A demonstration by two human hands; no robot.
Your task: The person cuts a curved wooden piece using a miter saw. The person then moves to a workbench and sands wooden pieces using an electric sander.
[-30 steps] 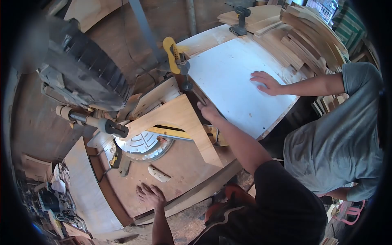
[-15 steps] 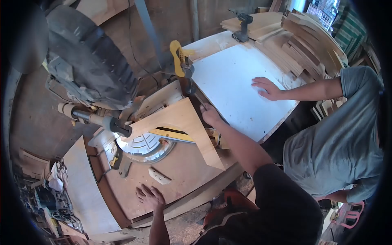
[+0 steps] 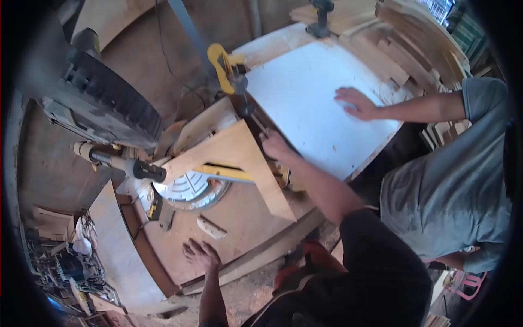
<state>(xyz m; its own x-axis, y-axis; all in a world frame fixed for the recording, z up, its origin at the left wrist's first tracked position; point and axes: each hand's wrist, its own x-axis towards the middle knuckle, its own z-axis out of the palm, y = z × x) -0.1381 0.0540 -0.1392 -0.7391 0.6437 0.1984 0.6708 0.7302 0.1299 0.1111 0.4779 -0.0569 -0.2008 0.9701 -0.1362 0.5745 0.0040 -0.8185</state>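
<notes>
My left hand [image 3: 201,255] lies flat with spread fingers on the bench top, just below a small pale wood offcut [image 3: 211,227]. My right hand [image 3: 275,146] is closed around the near end of a thin rod [image 3: 258,122], beside the edge of the white board. The rod runs up toward a clamp with a yellow handle [image 3: 220,68]; whether they are joined I cannot tell. An angled, cut-out plywood piece [image 3: 229,143] lies across the miter saw's round metal table [image 3: 182,188]. The dark ribbed saw head [image 3: 109,95] stands raised at upper left.
A co-worker's hand [image 3: 357,103] rests on the white board [image 3: 305,103], the grey shirt [image 3: 441,191] at right. A cordless drill [image 3: 320,19] stands behind it near stacked wood strips [image 3: 397,54]. The saw's slide tube [image 3: 117,161] juts in from the left. A pink chair [image 3: 471,284] is at lower right.
The camera view has shifted, so the clamp, board and plywood sit higher and further left in the picture. My hands keep about the same places on the bench.
</notes>
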